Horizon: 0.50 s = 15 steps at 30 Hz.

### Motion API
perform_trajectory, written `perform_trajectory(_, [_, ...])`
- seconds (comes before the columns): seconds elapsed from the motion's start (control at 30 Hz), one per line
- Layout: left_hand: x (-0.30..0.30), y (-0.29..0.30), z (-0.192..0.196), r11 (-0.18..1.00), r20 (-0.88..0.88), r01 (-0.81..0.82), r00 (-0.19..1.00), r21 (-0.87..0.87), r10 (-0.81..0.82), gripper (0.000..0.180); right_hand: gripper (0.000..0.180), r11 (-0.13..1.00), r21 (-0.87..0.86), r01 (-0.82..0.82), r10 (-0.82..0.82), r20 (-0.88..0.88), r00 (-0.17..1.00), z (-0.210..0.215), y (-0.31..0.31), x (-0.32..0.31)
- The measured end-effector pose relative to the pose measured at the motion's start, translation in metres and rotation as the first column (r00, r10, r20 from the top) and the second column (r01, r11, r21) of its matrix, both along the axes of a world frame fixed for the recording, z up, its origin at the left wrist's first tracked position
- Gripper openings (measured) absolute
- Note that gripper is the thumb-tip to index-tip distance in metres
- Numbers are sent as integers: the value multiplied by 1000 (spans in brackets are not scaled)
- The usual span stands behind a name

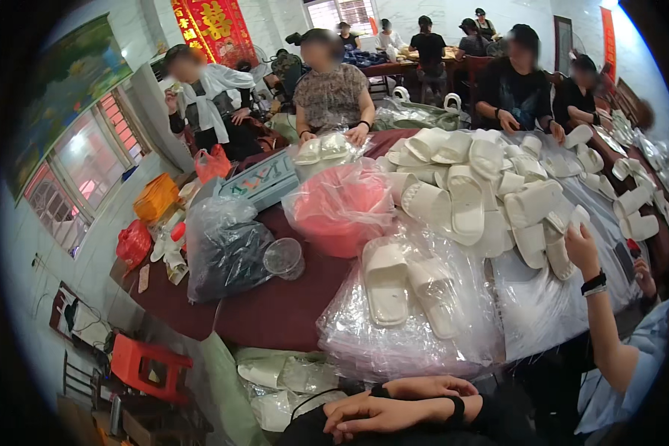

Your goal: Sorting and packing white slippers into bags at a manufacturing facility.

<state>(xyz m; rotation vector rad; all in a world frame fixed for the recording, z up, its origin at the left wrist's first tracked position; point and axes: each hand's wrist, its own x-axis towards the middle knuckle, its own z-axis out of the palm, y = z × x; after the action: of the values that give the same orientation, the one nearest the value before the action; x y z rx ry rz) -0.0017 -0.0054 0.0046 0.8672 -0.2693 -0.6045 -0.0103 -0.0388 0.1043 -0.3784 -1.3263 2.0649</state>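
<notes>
One pair of white slippers (386, 293) is laid on plastic bags (353, 323) on the tabletop (286, 320), ahead of the left hand (437, 386), which is placed nearer than the right hand (366, 415); slipper axes are pointed roughly away, both hands slackly spread, nothing visibly pinched

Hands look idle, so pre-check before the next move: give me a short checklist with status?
1. Nothing held: ok; left hand and right hand rest crossed, no item visible.
2. Two slippers on the clear bags: ok, side by side.
3. Bagged slippers left of the hands, sealed: cannot tell.
4. Slipper pile sorted: not ok, heaped and overlapping.
5. Pile free of others: not ok, co-worker's hand at its right side.
</notes>
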Motion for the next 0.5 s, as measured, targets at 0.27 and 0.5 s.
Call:
perform_trajectory(0.27, [1, 4, 0, 998, -13, -41, 999, 46, 42, 38, 27, 995, -18, 101, -102, -37, 994, 7, -5, -5])
perform_trajectory(0.5, [4, 3, 12, 994, -33, -43, 998, 104, 47, 36, 28, 994, 2, 110, -110, 63, 992, 21, -9, 3])
